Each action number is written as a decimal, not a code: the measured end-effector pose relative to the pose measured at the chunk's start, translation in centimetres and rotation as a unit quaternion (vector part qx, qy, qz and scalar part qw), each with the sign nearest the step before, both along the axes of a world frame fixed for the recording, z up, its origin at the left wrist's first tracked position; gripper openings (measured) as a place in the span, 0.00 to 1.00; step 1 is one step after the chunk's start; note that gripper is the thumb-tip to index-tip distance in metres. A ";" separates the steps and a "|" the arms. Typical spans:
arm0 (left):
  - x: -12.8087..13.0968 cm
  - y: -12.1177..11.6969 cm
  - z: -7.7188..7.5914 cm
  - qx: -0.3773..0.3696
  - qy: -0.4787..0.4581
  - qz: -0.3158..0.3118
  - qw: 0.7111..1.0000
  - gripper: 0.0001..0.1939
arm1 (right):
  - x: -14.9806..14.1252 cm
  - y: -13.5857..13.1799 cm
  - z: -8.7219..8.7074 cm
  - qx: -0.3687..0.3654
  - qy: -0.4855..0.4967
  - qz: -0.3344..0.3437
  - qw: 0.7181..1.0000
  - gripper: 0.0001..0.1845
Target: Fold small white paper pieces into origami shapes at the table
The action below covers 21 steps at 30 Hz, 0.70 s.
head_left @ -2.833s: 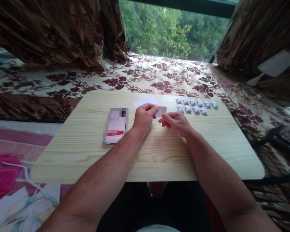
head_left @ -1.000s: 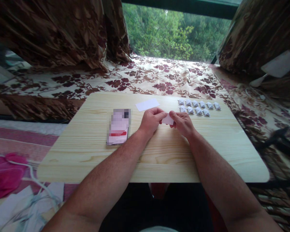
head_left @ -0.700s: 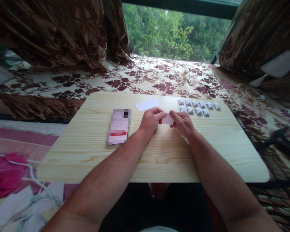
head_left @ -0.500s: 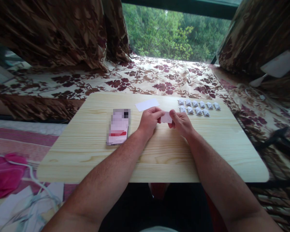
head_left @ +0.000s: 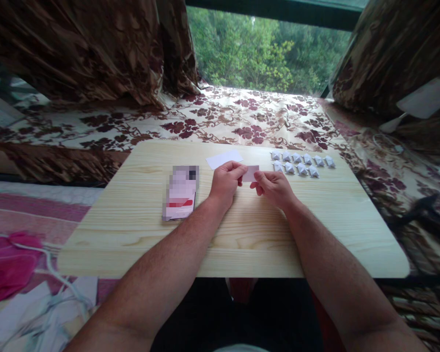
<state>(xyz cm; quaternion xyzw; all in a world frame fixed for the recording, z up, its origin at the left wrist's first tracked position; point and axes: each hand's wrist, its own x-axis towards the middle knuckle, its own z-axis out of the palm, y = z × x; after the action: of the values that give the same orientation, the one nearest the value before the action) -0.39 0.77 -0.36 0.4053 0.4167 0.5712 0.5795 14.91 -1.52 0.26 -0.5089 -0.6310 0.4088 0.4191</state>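
In the head view, a person's two bare forearms reach from the near side over a pale wooden table [head_left: 106,234], and the hands are near each other, with a small white paper [head_left: 250,173] bridging the gap between them. The left hand [head_left: 224,185] has its thumb and forefinger pressed together on the paper's left end, the other fingers curled beneath. The right hand [head_left: 275,188] has its thumb at the paper's right edge with its fingers bent in below; whether it truly pinches the paper cannot be told. The paper looks flat and roughly rectangular, and sits above the middle of the table, toward the far side. Just beyond the left hand lies a white sheet [head_left: 223,158], its near edge partly covered by that hand. To the left of the left hand, a phone [head_left: 180,193] lies on the table, much of it blurred by blocks. To the far right, beyond the right hand, folded paper pieces [head_left: 307,159] stand in two rows, six in the far row and four in the near one, each with a raised, pointed middle. Past the table's far edge spreads a floral cloth [head_left: 249,133], with a window [head_left: 256,54] behind it showing green trees. At the near left, beside the table, lie a pink cloth [head_left: 11,261] and white cables [head_left: 50,266].
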 end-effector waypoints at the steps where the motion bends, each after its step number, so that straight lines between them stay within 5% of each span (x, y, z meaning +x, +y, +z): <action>1: 0.0 0.0 0.0 0.002 0.001 0.002 1.000 0.10 | 0.0 0.0 -0.1 0.001 -0.004 -0.005 1.000 0.36; 18: 0.0 -0.2 0.0 0.034 -0.005 -0.014 0.999 0.11 | 0.3 0.4 -0.6 -0.010 0.019 0.016 1.000 0.35; 21: 0.0 -0.1 -0.2 0.054 0.014 -0.012 0.998 0.13 | 0.3 0.6 -0.8 0.031 0.029 -0.007 0.999 0.28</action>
<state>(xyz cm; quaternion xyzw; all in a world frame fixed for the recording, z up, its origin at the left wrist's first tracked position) -0.36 0.66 -0.56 0.4490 0.3886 0.5796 0.5581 15.20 -0.91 -0.52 -0.4881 -0.6277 0.4005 0.4553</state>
